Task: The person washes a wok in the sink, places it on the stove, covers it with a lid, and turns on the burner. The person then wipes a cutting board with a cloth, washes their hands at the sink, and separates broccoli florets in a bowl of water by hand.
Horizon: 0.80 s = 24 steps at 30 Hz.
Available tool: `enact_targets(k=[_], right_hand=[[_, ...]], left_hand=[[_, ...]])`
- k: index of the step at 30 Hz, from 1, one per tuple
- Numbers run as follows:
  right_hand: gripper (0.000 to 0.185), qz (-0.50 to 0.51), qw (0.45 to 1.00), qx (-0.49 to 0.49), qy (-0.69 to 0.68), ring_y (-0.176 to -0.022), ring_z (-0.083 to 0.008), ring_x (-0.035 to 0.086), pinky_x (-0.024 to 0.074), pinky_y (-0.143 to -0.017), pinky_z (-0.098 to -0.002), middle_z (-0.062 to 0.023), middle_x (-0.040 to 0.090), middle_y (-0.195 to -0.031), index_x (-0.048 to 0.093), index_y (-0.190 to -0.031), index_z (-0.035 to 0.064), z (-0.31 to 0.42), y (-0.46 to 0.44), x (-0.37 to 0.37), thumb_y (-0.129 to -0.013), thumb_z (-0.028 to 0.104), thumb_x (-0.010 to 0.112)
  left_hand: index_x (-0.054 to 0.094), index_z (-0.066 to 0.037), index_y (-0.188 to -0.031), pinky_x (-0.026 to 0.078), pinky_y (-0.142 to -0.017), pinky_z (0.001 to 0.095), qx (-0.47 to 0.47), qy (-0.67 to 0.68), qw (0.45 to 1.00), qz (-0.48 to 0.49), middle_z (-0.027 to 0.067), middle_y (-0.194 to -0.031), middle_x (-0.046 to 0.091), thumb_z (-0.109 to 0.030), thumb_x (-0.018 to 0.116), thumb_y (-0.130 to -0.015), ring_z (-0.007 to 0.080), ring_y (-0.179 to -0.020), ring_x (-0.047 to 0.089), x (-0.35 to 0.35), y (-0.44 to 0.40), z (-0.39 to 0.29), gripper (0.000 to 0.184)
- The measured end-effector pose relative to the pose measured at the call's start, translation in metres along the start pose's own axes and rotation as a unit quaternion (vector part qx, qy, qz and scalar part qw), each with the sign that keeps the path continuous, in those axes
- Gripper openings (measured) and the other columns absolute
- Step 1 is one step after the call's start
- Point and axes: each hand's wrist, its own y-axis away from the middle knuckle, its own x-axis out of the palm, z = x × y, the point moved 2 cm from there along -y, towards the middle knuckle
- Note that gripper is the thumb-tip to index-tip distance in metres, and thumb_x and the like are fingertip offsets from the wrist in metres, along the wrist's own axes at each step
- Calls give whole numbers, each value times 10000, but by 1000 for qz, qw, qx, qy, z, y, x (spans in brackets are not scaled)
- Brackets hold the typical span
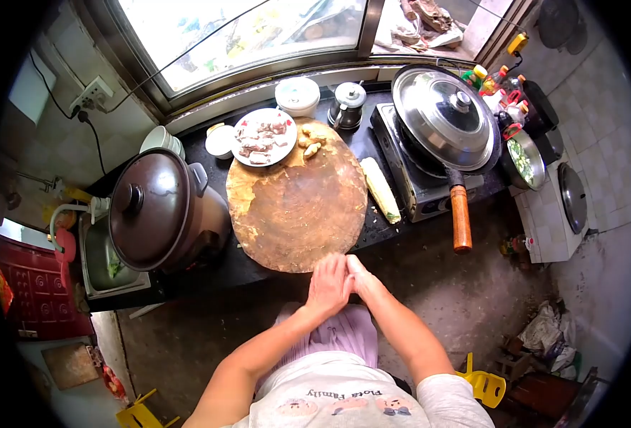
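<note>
At the near edge of a round wooden chopping board (301,214), my left hand (328,285) and my right hand (360,277) are pressed together. The left fingers stretch forward, side by side, with nothing visible in them. Most of the right fingers are hidden behind the left hand. On the board's far edge lie pieces of ginger (313,140), beside a white plate (242,155) of cut raw meat (262,135). A pale ear of corn (380,191) rests on the counter right of the board.
Left stands a big lidded brown pot (148,207), near a sink (116,285). A lidded wok (437,118) sits on the stove (401,171), its wooden handle (460,217) jutting toward me. Farther right are a pan of chopped greens (522,158) and bottles (497,82).
</note>
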Motion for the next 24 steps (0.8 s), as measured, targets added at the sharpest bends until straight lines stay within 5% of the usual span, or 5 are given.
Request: enact_targets(k=[8,9,13,17,24], right_hand=[[420,83,993,77,-37,-929,-348,609,524,-790,-511,-192,621,-994,535,-1109,-20,11,39,37,-908,300,351],[431,252,914,209,-238,-946,-344,601,530,-769,-487,-187,623,-1002,536,-1122,-21,2,-24,-19,-899,301,357],[458,0,996,-17,91,-974,-387,606,528,-835,-472,-278,596,-1033,497,-1130,-119,0,-47,-46,-894,244,350],[483,50,994,85,42,-992,-439,588,520,-844,-520,-307,570,-1062,449,-1185,-127,16,33,26,-889,242,350],[420,-15,1000,27,4,-983,-343,593,462,-932,-464,-224,581,-1059,489,-1175,-49,14,28,20,-906,251,371]], left_hand=[[433,97,-1215,302,-1012,486,-70,-161,982,-74,268,-1215,470,-232,519,-866,419,-1167,408,-22,-30,41,487],[430,110,-1209,303,-1016,482,-63,-159,984,-52,266,-1210,473,-268,544,-857,418,-1170,409,-13,-17,25,529],[474,31,-1204,384,-909,450,-20,17,1000,3,213,-1057,527,-210,530,-836,366,-1006,504,-17,2,-14,443],[417,98,-1246,272,-1046,479,-60,-240,961,-122,269,-1288,432,-201,456,-887,411,-1227,379,-51,-55,80,469],[339,122,-1309,212,-1099,472,-32,-95,995,-16,318,-1375,323,-267,547,-846,429,-1310,288,3,-11,25,639]])
